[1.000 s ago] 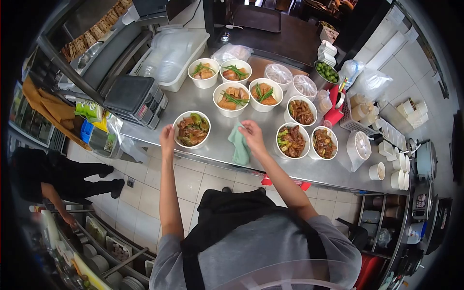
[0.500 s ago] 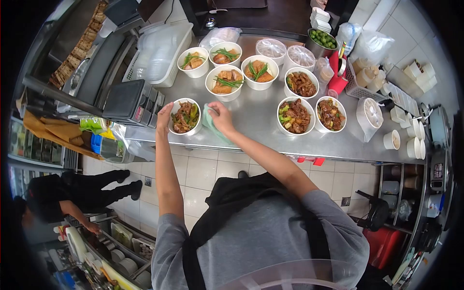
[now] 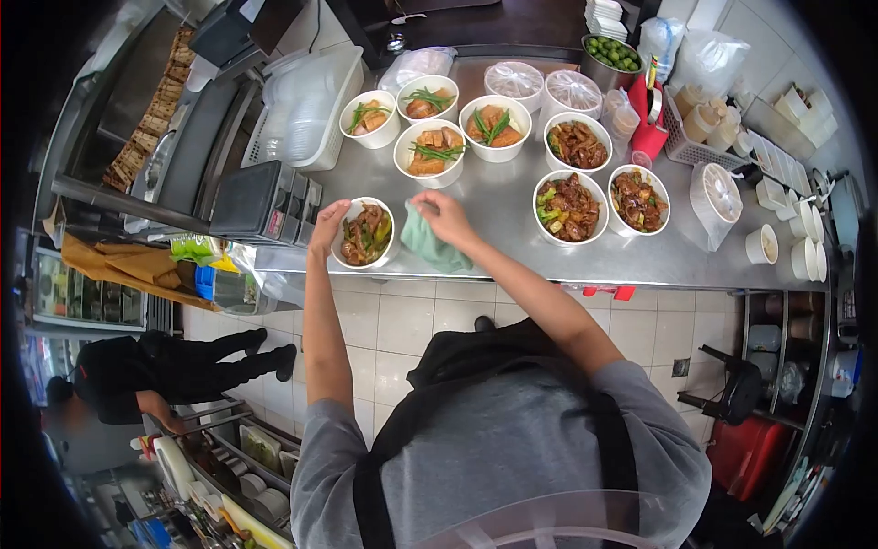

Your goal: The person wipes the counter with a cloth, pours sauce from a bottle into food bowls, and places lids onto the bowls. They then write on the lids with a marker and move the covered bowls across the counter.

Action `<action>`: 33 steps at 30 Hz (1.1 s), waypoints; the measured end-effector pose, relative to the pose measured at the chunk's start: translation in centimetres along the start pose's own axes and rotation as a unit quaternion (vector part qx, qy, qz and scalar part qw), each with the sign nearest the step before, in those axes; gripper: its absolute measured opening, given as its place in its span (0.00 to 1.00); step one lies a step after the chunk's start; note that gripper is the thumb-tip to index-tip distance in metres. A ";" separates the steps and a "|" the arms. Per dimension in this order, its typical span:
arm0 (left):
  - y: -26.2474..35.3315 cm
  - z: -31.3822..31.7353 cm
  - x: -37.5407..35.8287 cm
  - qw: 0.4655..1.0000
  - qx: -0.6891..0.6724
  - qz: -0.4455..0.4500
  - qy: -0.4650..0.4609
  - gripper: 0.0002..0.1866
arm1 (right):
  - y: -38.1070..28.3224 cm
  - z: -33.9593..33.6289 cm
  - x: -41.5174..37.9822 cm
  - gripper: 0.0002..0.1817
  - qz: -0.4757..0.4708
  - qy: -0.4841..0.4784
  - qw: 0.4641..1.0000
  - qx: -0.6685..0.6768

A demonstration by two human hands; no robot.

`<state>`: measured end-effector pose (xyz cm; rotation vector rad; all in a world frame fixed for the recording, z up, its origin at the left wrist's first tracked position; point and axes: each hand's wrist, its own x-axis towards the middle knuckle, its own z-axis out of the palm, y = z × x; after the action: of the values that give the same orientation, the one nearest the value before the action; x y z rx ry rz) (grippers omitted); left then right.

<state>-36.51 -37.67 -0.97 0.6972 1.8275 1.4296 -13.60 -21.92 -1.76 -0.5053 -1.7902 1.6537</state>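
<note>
1. Bowl (image 3: 394,249): white, round, on table (image 3: 498,242) near front edge, between both hands; meat & veg (image 3: 366,235) inside, no lid.
2. L hand (image 3: 327,227): fingers lightly bent at bowl's left rim; can't tell if it actually grips or how far it's closed.
3. R hand (image 3: 444,215): fingers pinched on green cloth (image 3: 430,242), just right of bowl; cloth hangs loose below, bottom resting on tabletop.
4. Handling: bowl prob. paper, light itself, moderate wt. w/ food; walls may flex if squeezed. Sauce could make rim slick & may slop if tilted. Best hold: both sides, low under rim, kept level.
5. Cloth: soft, limp, v. light; can be bunched or pinched anywhere.
6. Table: smooth shiny metal, so bowl prob. slides easily. Behind: four bowls (image 3: 430,180) w/ green beans; to right, three meat bowls (image 3: 573,241), close together.
7. Room: kitchen, pale tiled floor (image 3: 402,322); drawer box (image 3: 251,197) & basket (image 3: 322,157) of clear plastic at table's left end; co-worker (image 3: 114,375) in black far left, well apart, one hand (image 3: 167,423) near a lower counter.
</note>
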 end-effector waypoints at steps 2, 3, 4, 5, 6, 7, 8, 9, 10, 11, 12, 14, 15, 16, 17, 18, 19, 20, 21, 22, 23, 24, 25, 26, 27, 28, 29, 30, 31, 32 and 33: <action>1.7 0.9 0.2 0.993 0.042 -0.045 -0.101 0.14 | 0.7 0.4 1.5 0.07 -0.040 -0.007 0.998 -0.044; 2.4 1.6 0.5 0.986 0.070 -0.065 -0.137 0.14 | 0.5 0.6 2.1 0.07 -0.075 -0.007 0.995 -0.072; 2.7 2.0 1.0 0.976 0.099 -0.085 -0.173 0.15 | 0.2 0.9 2.5 0.06 -0.108 -0.005 0.989 -0.100; 2.3 2.3 1.8 0.969 0.145 -0.061 -0.191 0.18 | 0.0 1.3 2.9 0.06 -0.108 -0.025 0.989 -0.095; 2.5 2.6 2.1 0.968 0.148 -0.069 -0.191 0.19 | -0.2 1.8 3.3 0.07 -0.108 -0.044 0.989 -0.089; 2.8 3.0 2.3 0.967 0.152 -0.077 -0.192 0.20 | -0.1 2.2 3.6 0.07 -0.109 -0.063 0.989 -0.084; 3.0 3.4 2.5 0.966 0.155 -0.084 -0.191 0.22 | -0.1 2.5 3.8 0.07 -0.136 -0.075 0.983 -0.093; 2.8 3.7 2.8 0.968 0.182 -0.067 -0.157 0.21 | -0.1 2.9 3.9 0.08 -0.163 -0.088 0.977 -0.103; 2.6 3.9 2.9 0.969 0.208 -0.049 -0.122 0.21 | 0.0 2.9 4.1 0.08 -0.191 -0.102 0.970 -0.113; 2.3 4.1 3.1 0.969 0.232 -0.029 -0.085 0.21 | 0.2 2.7 4.2 0.09 -0.218 -0.117 0.961 -0.122; 2.2 4.1 3.3 0.969 0.224 -0.037 -0.095 0.22 | 0.0 2.4 4.3 0.09 -0.219 -0.138 0.955 -0.145; 2.0 3.8 3.5 0.971 0.206 -0.054 -0.109 0.24 | -0.4 2.1 4.6 0.07 -0.221 -0.186 0.938 -0.192; 1.8 3.7 3.5 0.971 0.208 -0.044 -0.110 0.24 | -1.1 1.8 4.4 0.07 -0.228 -0.189 0.930 -0.218; 1.7 3.7 3.6 0.971 0.210 -0.034 -0.110 0.24 | -1.9 1.3 4.0 0.07 -0.237 -0.192 0.920 -0.244; 1.6 3.6 3.5 0.971 0.212 -0.024 -0.110 0.24 | -2.6 0.9 3.5 0.06 -0.246 -0.196 0.910 -0.270; 1.9 3.9 3.2 0.971 0.211 -0.022 -0.109 0.24 | -2.7 0.8 3.0 0.06 -0.231 -0.193 0.910 -0.285; 2.3 4.1 2.9 0.971 0.210 -0.021 -0.108 0.25 | -2.8 0.6 2.4 0.06 -0.216 -0.190 0.909 -0.301; 2.7 4.4 2.6 0.972 0.209 -0.019 -0.107 0.25 | -2.9 0.4 1.7 0.06 -0.200 -0.187 0.908 -0.317; 2.9 4.6 2.4 0.970 0.221 -0.006 -0.100 0.25 | -3.5 0.1 0.4 0.06 -0.203 -0.176 0.908 -0.320; 3.0 4.8 2.4 0.968 0.233 0.007 -0.092 0.25 | -4.4 -0.2 -1.1 0.06 -0.207 -0.165 0.909 -0.323; 3.2 5.0 2.4 0.965 0.246 0.021 -0.086 0.25 | -4.9 -0.5 -2.1 0.06 -0.210 -0.152 0.909 -0.326; 3.0 4.8 2.7 0.960 0.265 0.019 -0.083 0.25 | -4.3 -0.5 -2.4 0.06 -0.186 -0.177 0.929 -0.266; 2.6 4.5 3.2 0.955 0.285 0.018 -0.082 0.25 | -3.4 -0.4 -2.6 0.07 -0.162 -0.199 0.945 -0.204; 2.3 4.2 3.8 0.948 0.306 0.016 -0.081 0.25 | -2.4 -0.4 -2.8 0.08 -0.136 -0.219 0.956 -0.140; 3.0 4.5 3.7 0.923 0.373 0.056 -0.067 0.25 | -2.3 -1.3 -2.7 0.09 -0.066 -0.231 0.969 -0.065; 3.8 4.9 3.7 0.892 0.439 0.097 -0.055 0.25 | -1.9 -2.2 -2.6 0.09 -0.013 -0.202 0.979 0.008; 4.5 5.4 3.8 0.854 0.500 0.138 -0.043 0.25 | -1.5 -3.1 -2.7 0.09 0.041 -0.170 0.981 0.081; 4.4 5.5 4.2 0.873 0.456 0.174 -0.020 0.25 | -1.5 -4.0 -2.8 0.10 0.095 -0.138 0.974 0.153; 4.2 5.4 4.6 0.889 0.409 0.207 0.003 0.25 | -1.4 -5.0 -3.0 0.09 0.129 -0.117 0.964 0.200; 4.1 5.5 5.0 0.902 0.358 0.239 0.026 0.25 | -1.4 -5.9 -3.3 0.09 0.123 -0.090 0.967 0.203; 4.3 5.2 4.6 0.916 0.359 0.170 0.062 0.25 | -1.7 -6.7 -3.5 0.09 0.117 -0.064 0.969 0.207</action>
<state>-35.20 -30.06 1.56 1.3654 2.4446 0.9775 -6.28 -19.50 -0.73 -0.4369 -1.4514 2.1993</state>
